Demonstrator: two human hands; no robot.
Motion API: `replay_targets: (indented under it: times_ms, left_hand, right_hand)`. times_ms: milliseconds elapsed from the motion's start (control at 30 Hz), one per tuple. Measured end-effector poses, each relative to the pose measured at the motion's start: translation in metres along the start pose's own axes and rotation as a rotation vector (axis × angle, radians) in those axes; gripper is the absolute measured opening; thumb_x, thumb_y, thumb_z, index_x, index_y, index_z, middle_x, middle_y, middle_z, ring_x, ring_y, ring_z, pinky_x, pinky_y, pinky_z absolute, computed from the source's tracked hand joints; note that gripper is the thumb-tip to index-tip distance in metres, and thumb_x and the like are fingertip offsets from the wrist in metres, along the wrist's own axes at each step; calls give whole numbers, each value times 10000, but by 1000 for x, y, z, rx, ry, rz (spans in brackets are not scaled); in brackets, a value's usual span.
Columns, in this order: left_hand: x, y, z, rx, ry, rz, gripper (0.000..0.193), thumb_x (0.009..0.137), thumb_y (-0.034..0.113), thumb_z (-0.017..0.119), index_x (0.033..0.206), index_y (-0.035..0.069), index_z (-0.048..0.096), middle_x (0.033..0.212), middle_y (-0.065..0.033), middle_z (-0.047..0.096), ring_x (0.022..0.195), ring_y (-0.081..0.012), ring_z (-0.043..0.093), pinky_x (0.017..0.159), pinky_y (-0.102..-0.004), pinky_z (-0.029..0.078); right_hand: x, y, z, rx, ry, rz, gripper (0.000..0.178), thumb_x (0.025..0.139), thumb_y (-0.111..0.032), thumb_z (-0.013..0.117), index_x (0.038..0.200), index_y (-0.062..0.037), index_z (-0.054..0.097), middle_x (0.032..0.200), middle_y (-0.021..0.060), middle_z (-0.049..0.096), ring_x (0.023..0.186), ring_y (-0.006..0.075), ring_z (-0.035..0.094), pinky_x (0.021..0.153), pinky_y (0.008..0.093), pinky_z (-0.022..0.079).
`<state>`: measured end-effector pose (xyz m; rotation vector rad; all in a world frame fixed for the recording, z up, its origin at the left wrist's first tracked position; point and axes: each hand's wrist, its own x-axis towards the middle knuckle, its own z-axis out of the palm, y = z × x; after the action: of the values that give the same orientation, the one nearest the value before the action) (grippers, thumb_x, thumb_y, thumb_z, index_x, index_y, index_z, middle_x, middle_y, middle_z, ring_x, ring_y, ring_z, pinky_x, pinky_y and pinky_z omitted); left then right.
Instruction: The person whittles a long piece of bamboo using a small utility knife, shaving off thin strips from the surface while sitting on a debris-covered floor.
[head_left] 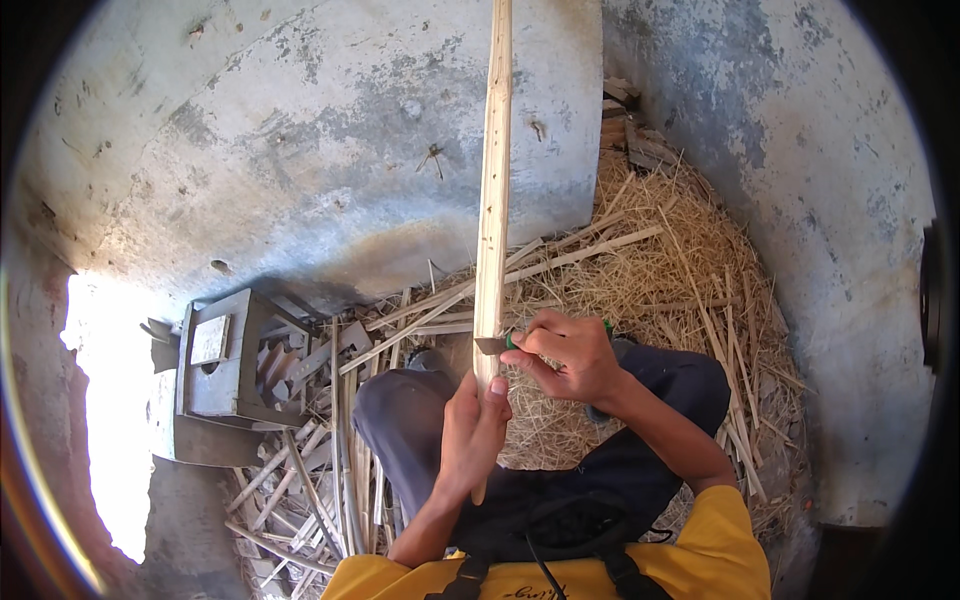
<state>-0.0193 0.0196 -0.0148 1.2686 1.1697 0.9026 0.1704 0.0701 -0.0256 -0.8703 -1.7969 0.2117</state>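
Note:
A long, pale wooden strip runs from the top of the view down toward my lap. Its face has a row of small dark marks, and its lower end shows below my left hand. My left hand is wrapped around the strip near that lower end, thumb along its face. Just above, my right hand grips a knife by its green handle. The short, wide knife blade lies across the strip, seemingly touching it. Most of the handle is hidden in my fingers.
Thin shavings or straw are heaped ahead and to the right, with loose wooden sticks on them. More sticks and scraps lie at left beside a grey open-framed box. Worn walls enclose me; bright light enters at far left.

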Motion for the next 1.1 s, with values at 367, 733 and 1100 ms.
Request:
replay_targets:
  times_ms: [367,733,1100]
  left_hand:
    - [-13,-7,-4,-90,-40,-95,311,1122,351,514,1145,44,553,745,66,488,592,-13,420,508,-210,337]
    - [-3,-15,-14,-182,-132,-130,292,1128,321,509,1016,54,552,778,43,499,677,-29,438,590,-231,392]
    - [0,-16,-10,-79,-43,27,233,1116,291,544,1126,59,564,744,77,491,602,2,414,511,-215,337]
  right_hand:
    - [10,37,-5,-59,252,85,202,924,-234,788,824,-107,667,769,20,633,552,163,595,495,308,440]
    - [15,29,-35,129,134,229,180,1010,-183,711,967,-62,585,824,23,649,624,68,559,519,236,426]
    - [-5,5,-12,-12,-200,-65,205,896,-273,816,948,-108,706,822,40,671,579,217,652,502,339,494]
